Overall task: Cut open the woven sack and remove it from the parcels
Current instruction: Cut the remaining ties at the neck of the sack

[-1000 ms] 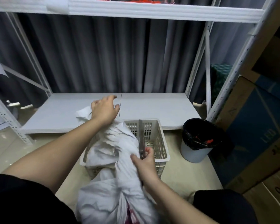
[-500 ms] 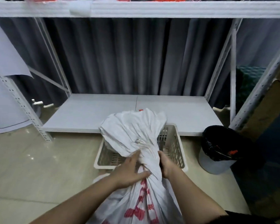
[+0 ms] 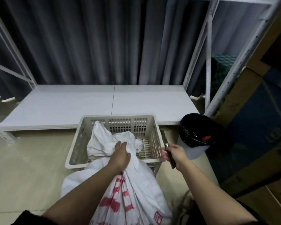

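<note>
The sack (image 3: 120, 192) is gripped at its bunched neck by the left hand (image 3: 120, 155), fingers closed round it, its top draped into the basket (image 3: 154, 127). Closed scissors (image 3: 169, 153) are clasped in the right hand (image 3: 175, 153), beside the bin (image 3: 195, 135).

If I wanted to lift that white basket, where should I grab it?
Probably by its thick top rim, on the two side edges. The basket is open at the top, and its rim sticks out like a lip to hook fingers under. Come from above on the sides; the sack drapes over the near edge, where the left hand grips it.
</note>
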A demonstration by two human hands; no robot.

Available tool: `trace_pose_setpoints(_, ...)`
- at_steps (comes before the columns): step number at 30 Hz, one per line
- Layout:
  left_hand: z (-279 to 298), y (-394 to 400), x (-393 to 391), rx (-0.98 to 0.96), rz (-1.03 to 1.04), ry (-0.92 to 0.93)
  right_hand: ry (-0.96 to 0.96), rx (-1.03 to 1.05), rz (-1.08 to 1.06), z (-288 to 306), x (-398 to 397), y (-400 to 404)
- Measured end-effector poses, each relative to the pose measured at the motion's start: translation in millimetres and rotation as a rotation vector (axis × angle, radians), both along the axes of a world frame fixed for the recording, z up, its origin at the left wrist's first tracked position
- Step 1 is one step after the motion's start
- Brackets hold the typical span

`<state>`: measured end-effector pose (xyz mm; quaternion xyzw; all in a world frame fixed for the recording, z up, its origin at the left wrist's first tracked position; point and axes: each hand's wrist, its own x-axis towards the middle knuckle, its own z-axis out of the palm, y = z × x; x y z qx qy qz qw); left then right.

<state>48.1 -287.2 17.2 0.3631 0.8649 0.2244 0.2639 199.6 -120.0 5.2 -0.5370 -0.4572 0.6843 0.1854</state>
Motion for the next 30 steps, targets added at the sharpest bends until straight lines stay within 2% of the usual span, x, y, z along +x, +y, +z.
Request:
trace_pose_setpoints(5,-24,27,-9,-0.188,-0.09,-0.03,-0.066,-0.091,-0.139,-32,47,29)
trace_pose_setpoints(6,-26,32,-11,-0.243,-0.091,0.022,-0.085,-0.111,-0.163,-40,53,34)
trace_pose_setpoints(7,-22,35,-13,-0.342,-0.12,0.175,-0.106,-0.123,-0.175,-47,58,37)
trace_pose_setpoints(9,-12,51,-8,-0.572,-0.301,0.652,-0.142,-0.148,-0.204,-66,67,45)
trace_pose_setpoints(10,-7,62,-2,-0.615,-0.392,0.83,-0.159,-0.156,-0.21,-77,69,49)
trace_pose_setpoints(11,-6,74,4,-0.609,-0.464,0.937,-0.178,-0.164,-0.212,-88,72,53)
trace_pose_setpoints(12,-7,87,12,-0.573,-0.511,0.967,-0.187,-0.174,-0.215,-97,73,55)
trace_pose_setpoints(14,-19,112,27,-0.463,-0.571,0.874,-0.196,-0.189,-0.222,-116,76,58)
trace_pose_setpoints(16,-41,137,49,-0.309,-0.643,0.705,-0.196,-0.198,-0.213,-135,78,63)
trace_pose_setpoints(18,-62,159,77,-0.145,-0.69,0.459,-0.202,-0.19,-0.208,-154,81,69)
trace_pose_setpoints(20,-81,175,106,-0.079,-0.657,0.17,-0.226,-0.193,-0.212,-171,84,74)
trace_pose_setpoints(23,-116,198,142,-0.168,-0.495,-0.189,-0.256,-0.203,-0.239,-195,92,80)
trace_pose_setpoints(25,-135,203,157,-0.256,-0.377,-0.35,-0.275,-0.216,-0.261,-209,97,78)
trace_pose_setpoints(30,-178,196,172,-0.38,-0.286,-0.401,-0.259,-0.225,-0.361,-250,99,71)
